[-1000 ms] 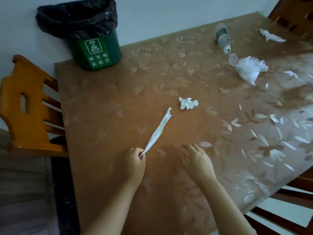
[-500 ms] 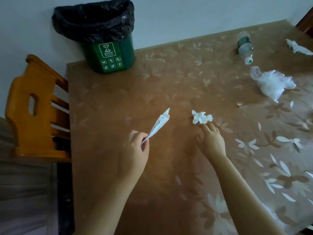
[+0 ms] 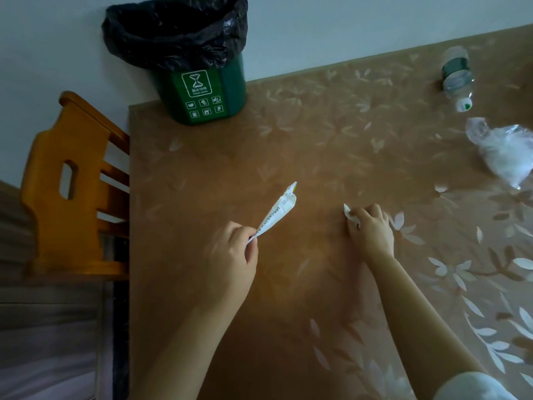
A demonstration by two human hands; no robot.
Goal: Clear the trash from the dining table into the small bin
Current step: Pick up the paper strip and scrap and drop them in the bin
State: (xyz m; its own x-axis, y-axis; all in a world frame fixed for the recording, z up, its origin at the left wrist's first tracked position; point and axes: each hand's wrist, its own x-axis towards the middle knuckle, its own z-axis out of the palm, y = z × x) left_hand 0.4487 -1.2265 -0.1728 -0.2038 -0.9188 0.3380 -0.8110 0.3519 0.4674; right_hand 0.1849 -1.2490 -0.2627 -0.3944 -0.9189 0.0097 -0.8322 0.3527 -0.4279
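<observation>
Tissue wad (image 3: 348,212) lies mid-table (image 3: 288,140), the right hand (image 3: 372,228) curled over it with only a white tip showing; the left hand (image 3: 230,255) pinches one end of a long wrapper (image 3: 278,212) that points toward the bin (image 3: 202,93). Best to close fully on the wad, lift clean, and carry both pieces to the bin at the far left corner; the path looks free. Bottle (image 3: 457,79) and plastic bag (image 3: 504,157) lie far right, with a chair (image 3: 72,183) at the left edge, none of them blocking.

Bin: green plastic bin (image 3: 202,95), far-left corner of brown table (image 3: 317,145).
Right: clear plastic bottle (image 3: 456,76) behind crumpled clear bag (image 3: 503,153).
Left: orange wooden chair (image 3: 72,183), seemingly against table.
</observation>
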